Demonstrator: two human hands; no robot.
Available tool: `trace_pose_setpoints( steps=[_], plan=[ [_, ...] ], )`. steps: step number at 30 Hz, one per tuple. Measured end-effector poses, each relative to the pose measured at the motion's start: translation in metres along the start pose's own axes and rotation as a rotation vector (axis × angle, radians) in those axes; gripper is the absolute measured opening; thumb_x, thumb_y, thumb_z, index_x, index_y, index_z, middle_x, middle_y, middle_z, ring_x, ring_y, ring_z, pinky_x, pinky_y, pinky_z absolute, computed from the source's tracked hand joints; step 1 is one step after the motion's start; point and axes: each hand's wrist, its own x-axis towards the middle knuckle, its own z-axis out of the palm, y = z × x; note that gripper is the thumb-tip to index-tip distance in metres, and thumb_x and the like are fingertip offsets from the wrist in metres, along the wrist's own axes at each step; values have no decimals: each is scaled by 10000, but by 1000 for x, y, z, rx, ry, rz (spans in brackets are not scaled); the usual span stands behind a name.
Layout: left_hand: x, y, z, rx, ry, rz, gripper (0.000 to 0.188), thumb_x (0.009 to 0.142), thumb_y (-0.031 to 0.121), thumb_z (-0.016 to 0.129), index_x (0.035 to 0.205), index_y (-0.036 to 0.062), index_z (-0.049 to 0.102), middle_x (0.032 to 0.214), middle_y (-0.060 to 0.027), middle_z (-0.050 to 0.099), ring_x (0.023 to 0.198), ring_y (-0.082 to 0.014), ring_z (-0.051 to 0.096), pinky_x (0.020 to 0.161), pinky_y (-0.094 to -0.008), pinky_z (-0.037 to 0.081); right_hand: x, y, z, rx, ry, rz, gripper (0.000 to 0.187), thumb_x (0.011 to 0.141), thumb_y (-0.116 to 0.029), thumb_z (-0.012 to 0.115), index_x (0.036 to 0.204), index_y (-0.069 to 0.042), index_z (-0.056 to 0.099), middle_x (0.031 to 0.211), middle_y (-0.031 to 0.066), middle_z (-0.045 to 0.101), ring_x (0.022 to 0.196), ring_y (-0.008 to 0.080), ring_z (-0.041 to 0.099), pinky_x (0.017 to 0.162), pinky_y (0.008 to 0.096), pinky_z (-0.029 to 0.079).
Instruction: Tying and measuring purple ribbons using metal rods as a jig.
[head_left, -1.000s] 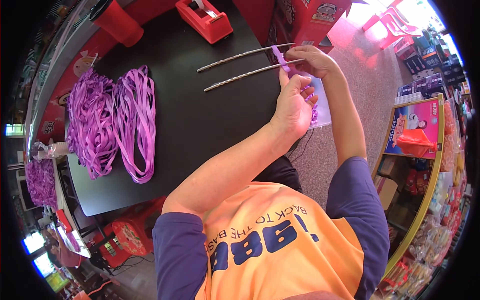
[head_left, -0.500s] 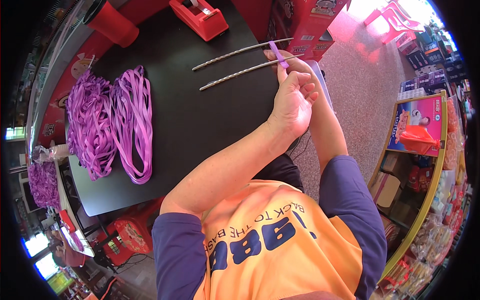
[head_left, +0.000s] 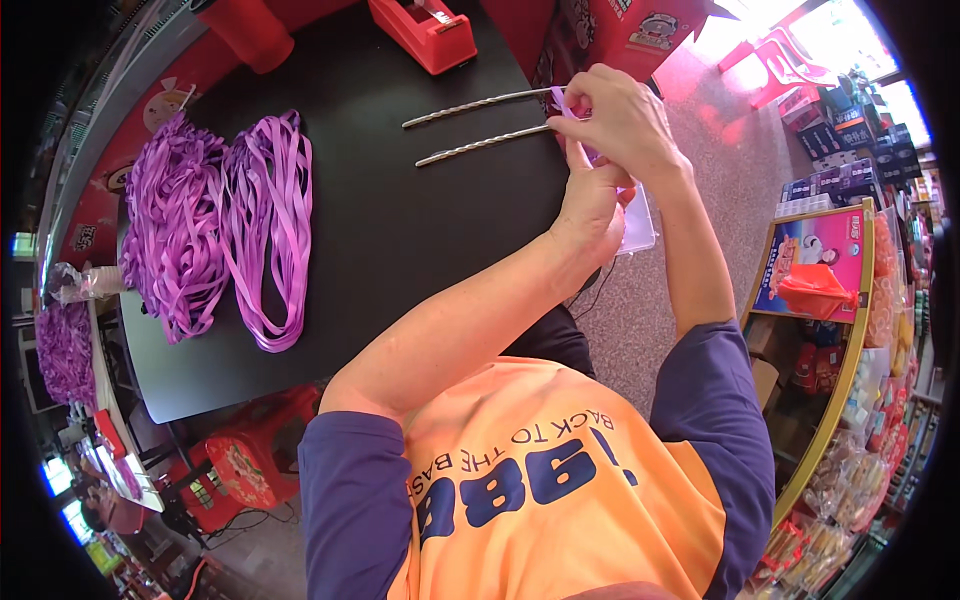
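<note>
Two thin twisted metal rods (head_left: 480, 145) lie parallel, reaching left over the black tabletop from its right side. A narrow purple ribbon (head_left: 557, 97) loops around them near my hands. My right hand (head_left: 625, 118) comes over the rods from the right, thumb and fingers pinching the ribbon there. Just below it, my left hand (head_left: 592, 208) is closed with the index finger pointing up at the lower rod. Ribbon shows between the two hands, beside that finger; my right hand partly hides it and the rods' right ends.
Two big bundles of purple ribbon, a loose heap (head_left: 175, 230) and a looped hank (head_left: 268, 230), lie on the table's (head_left: 390, 260) left. A red tape dispenser (head_left: 430, 35) and a red cup (head_left: 248, 35) stand at the back. Right of me is a gold-edged display case (head_left: 845, 370).
My right hand has come up from behind the left and now covers the rods' right part, gripping the ribbon. My left hand has shifted slightly down. The view has moved a little.
</note>
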Motion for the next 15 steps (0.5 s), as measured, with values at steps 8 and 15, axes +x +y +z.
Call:
trace_pose_setpoints(
  steps=[8, 15],
  plan=[
    [3, -3, 0, -68, -81, 96, 943, 693, -82, 559, 1410, 327, 103, 1200, -43, 482, 923, -138, 491, 751, -325, 343, 14, -7, 10, -83, -93, 4, 220, 701, -256, 659, 743, -40, 646, 755, 92, 581, 732, 281, 595, 678, 383, 470],
    [-1, -1, -1, -16, -34, -18, 956, 664, -100, 499, 1416, 342, 107, 1119, -35, 457, 872, -145, 454, 726, -332, 348, 0, 19, 17, 150, -29, 286, 254, 764, -287, 638, 821, -42, 679, 763, 106, 624, 701, 260, 612, 668, 358, 475]
  ],
)
